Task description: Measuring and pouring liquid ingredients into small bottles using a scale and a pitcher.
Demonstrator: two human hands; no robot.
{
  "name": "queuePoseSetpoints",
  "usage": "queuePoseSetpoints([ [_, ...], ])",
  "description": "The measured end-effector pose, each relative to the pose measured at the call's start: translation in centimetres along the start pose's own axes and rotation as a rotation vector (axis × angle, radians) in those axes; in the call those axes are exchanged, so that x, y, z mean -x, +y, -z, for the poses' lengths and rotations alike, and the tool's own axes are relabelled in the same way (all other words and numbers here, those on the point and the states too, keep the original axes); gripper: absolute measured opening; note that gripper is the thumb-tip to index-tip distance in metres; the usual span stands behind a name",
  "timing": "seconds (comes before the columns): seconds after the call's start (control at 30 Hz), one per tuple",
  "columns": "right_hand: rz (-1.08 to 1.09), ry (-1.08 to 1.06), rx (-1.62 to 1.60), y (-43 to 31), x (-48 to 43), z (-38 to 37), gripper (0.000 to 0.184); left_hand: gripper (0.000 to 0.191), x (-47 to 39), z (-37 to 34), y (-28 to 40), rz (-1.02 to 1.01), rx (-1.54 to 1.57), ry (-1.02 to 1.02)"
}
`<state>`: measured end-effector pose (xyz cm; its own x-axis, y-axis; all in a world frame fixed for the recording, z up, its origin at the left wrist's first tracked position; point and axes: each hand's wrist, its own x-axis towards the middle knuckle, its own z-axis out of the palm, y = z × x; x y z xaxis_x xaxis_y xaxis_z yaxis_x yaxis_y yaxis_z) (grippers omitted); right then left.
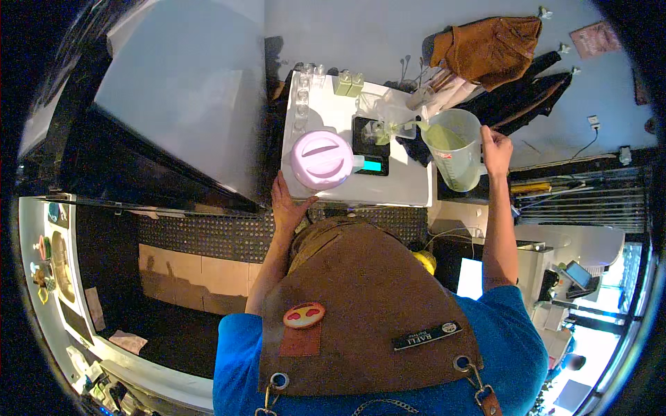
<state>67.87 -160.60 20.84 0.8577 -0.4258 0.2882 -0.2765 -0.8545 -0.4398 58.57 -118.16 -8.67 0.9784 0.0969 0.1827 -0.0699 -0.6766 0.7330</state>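
Note:
My right hand (497, 151) grips the handle of a translucent plastic measuring jug (460, 161) that holds pale green liquid. The jug is tilted left, and a thin green stream runs from its spout into a small clear bottle (384, 134). This bottle stands on a black digital scale (372, 148) with a lit display. My left hand (289, 205), fingers spread and holding nothing, rests at the front left edge of the white table (406, 190). Right by it stands a container with a round pink lid (322, 158), its handle partly over the scale.
Clear bottles (302, 109) line the table's left side. Two green-filled bottles (348, 84) stand at the back, near a clear plastic tub (400, 112). A brown garment (489, 49) hangs on the wall beyond. A large pale appliance (182, 93) borders the left.

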Motion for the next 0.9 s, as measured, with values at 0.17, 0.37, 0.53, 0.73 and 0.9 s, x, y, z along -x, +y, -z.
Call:
queuePoseSetpoints([
  [0.17,0.02,-0.017,-0.004,0.2,-0.1,0.0,0.047,0.116,0.2,0.0,-0.1,0.021,0.023,0.001],
  [0.37,0.139,0.088,-0.056,0.9,-0.1,-0.3,0.049,0.115,-0.2,-0.1,-0.2,0.005,0.038,-0.005],
  [0.53,0.111,0.089,-0.063,0.6,0.1,-0.3,0.049,0.116,-0.1,-0.2,-0.2,0.001,-0.002,0.012],
  [0.73,0.102,0.066,-0.059,-0.3,0.5,0.3,0.049,0.118,0.0,-0.3,-0.3,0.005,-0.015,0.009],
  [0.9,0.068,0.032,-0.023,-0.9,0.6,0.8,0.05,0.119,0.0,-0.2,-0.2,0.049,-0.009,-0.027],
])
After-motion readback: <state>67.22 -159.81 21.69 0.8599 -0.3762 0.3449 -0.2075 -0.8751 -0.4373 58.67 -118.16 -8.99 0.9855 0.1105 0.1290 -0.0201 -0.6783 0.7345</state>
